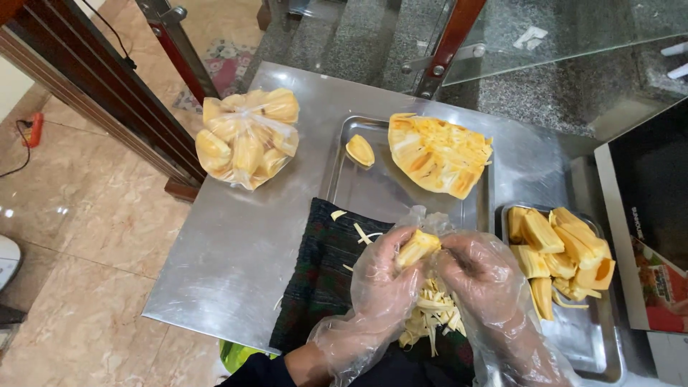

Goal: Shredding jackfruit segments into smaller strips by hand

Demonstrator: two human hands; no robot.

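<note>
Steel tabletop, large. Dark cloth at near edge. Steel tray behind it, holding big jackfruit chunk and single loose pod. Clear bag of pods at far left. Smaller tray on right, piled with peeled pods. Left hand and right hand, both in thin plastic gloves, fingers closed on one jackfruit pod above cloth. Pale fibre scraps heaped below hands.

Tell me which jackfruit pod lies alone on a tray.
The single pod on the middle tray, beside the big jackfruit chunk. The others are bagged, heaped on the right tray, or in hand.
</note>
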